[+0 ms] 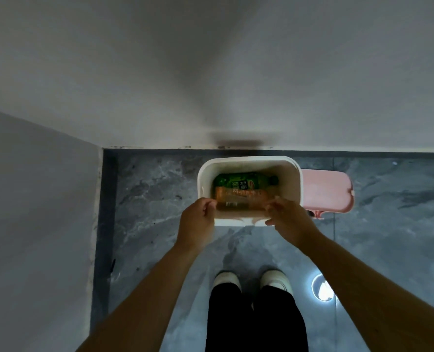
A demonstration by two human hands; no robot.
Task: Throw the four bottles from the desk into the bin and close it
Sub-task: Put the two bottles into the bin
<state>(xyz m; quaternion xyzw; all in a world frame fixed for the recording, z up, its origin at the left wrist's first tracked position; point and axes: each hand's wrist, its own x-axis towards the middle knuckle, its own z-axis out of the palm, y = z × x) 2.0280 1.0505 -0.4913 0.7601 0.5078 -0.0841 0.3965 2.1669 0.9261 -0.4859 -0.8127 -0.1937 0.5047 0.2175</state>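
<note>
A white bin (293, 189) stands open on the floor by the wall. Its pink lid (325, 191) hangs off the right side. A green bottle (244, 181) lies at the bottom of the bin. In front of it an orange bottle (238, 198) lies across the bin, blurred, level with my fingertips or just below them. My left hand (198, 219) hovers over the bin's near left corner with its fingers loosely curled. My right hand (287, 219) is over the near right corner, fingers apart. Neither hand clearly grips the orange bottle.
The bin sits against a white wall on a grey marbled floor (155, 199). A white panel (33, 224) rises at the left. My two feet in white shoes (251, 280) stand just behind the bin. A bright light reflection (322, 288) shows on the floor.
</note>
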